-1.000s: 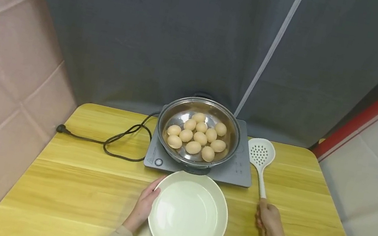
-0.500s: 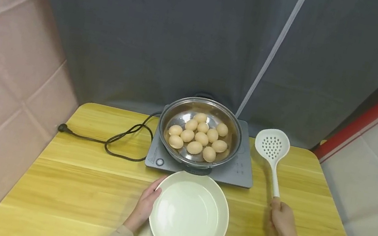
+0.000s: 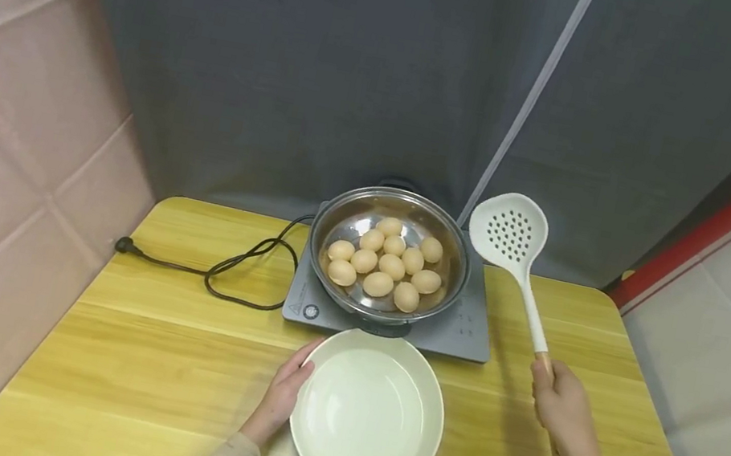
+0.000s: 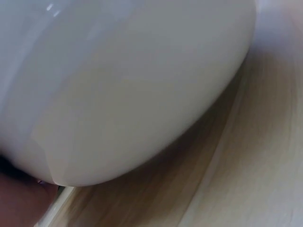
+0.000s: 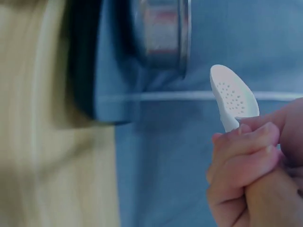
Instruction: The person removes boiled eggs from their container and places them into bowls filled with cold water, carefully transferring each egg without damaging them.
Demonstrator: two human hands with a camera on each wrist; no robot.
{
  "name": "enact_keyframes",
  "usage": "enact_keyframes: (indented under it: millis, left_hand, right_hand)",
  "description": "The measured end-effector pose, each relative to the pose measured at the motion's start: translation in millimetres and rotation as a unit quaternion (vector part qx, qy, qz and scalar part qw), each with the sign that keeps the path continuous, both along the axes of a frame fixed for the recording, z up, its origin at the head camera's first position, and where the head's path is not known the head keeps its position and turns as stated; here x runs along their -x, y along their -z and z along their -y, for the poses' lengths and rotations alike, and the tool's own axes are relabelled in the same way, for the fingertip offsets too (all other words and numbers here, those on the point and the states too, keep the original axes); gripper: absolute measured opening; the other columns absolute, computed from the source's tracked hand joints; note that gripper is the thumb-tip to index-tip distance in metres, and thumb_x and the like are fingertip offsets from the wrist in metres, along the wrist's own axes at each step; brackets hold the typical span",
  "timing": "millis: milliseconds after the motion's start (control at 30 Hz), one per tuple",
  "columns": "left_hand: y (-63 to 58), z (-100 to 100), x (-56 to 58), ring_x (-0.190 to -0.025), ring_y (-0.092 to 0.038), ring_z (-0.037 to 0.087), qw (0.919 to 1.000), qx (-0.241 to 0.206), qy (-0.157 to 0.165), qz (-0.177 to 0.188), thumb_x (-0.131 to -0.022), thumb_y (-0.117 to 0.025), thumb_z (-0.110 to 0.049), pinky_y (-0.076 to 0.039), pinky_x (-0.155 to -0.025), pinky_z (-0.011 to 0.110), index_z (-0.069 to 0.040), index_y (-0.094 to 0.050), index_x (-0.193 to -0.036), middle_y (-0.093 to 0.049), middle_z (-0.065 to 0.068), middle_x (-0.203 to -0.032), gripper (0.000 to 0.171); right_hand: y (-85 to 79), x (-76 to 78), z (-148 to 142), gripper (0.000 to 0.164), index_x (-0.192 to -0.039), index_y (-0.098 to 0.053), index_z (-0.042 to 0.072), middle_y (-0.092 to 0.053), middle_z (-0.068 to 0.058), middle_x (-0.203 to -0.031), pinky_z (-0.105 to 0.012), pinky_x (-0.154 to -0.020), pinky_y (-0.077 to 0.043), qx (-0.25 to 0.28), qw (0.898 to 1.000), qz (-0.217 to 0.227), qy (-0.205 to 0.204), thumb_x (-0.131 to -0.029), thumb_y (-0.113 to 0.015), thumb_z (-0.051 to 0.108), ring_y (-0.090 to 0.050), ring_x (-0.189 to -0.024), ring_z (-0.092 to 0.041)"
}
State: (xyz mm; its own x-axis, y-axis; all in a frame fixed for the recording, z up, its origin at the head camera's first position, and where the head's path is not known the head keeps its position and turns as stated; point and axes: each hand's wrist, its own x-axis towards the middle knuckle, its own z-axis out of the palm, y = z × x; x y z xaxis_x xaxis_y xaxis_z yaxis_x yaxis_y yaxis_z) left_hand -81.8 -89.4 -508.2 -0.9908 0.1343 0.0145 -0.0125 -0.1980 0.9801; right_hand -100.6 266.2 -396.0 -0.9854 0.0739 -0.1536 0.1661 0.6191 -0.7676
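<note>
My right hand (image 3: 563,414) grips the wooden handle of a white skimmer (image 3: 508,233), whose round perforated head is raised to the right of the pot. In the right wrist view the fingers (image 5: 244,161) curl round that handle. At the near side, my left hand (image 3: 283,393) holds the left rim of a round cream-white bowl (image 3: 367,416), thumb at the edge; the left wrist view is filled mostly by this bowl (image 4: 156,94). Behind it, a steel pot (image 3: 456,285) contains several brown eggs (image 3: 391,267).
The pot stands on a grey induction cooker (image 3: 463,339). A black power cord (image 3: 242,259) with its plug lies to the left on the wooden table (image 3: 164,372). A dark curtain (image 3: 291,68) hangs at the back, with pale walls on both sides.
My right hand has lifted the skimmer from the table; it moved right at first, then up, its head now swinging left towards the pot. My left hand and the bowl stay put.
</note>
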Motion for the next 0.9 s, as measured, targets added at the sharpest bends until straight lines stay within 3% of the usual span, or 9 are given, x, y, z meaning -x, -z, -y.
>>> enact_keyframes:
  millis: [200, 400, 667, 900]
  left_hand:
    - [2.0, 1.0, 0.4, -0.13, -0.026, 0.041, 0.9999, 0.012, 0.0, -0.006, -0.097, -0.029, -0.008, -0.031, -0.106, 0.035, 0.012, -0.025, -0.136, -0.023, 0.028, -0.143, 0.044]
    - [2.6, 0.5, 0.7, -0.13, -0.027, 0.039, 0.9999, 0.009, 0.004, -0.001, -0.097, -0.028, -0.008, -0.032, -0.105, 0.031, 0.01, -0.025, -0.137, -0.025, 0.026, -0.143, 0.043]
    - [-0.4, -1.7, 1.0, -0.13, -0.028, 0.037, 0.9996, 0.019, 0.0, 0.019, -0.097, -0.027, -0.007, -0.028, -0.107, 0.039, 0.007, -0.028, -0.137, -0.027, 0.023, -0.144, 0.042]
    - [0.1, -0.1, 1.1, -0.131, -0.027, 0.036, 0.9997, 0.013, 0.002, 0.019, -0.098, -0.028, -0.008, -0.028, -0.108, 0.037, 0.007, -0.026, -0.138, -0.026, 0.022, -0.145, 0.043]
  right_hand:
    - [-18.3, 1.9, 21.6, 0.042, -0.099, -0.046, -0.006, -0.041, -0.006, -0.063, -0.023, -0.035, -0.035, -0.053, 0.997, -0.044, -0.04, -0.099, -0.03, 0.033, -0.036, -0.047, -0.011]
    - [-27.2, 6.9, 42.8, 0.033, -0.105, -0.049, -0.007, -0.042, -0.005, -0.061, -0.023, -0.035, -0.032, -0.123, 0.984, -0.092, -0.089, -0.098, -0.036, 0.023, -0.036, -0.046, -0.012]
    - [-30.0, 12.9, 64.1, 0.02, -0.094, -0.051, -0.001, -0.041, -0.003, -0.059, -0.025, -0.039, -0.032, -0.181, 0.965, -0.14, -0.128, -0.096, -0.043, 0.018, -0.036, -0.047, -0.014]
    - [-31.1, 20.3, 76.5, 0.012, -0.086, -0.05, 0.004, -0.039, -0.001, -0.057, -0.025, -0.04, -0.03, -0.233, 0.946, -0.169, -0.149, -0.092, -0.049, 0.014, -0.037, -0.046, -0.014]
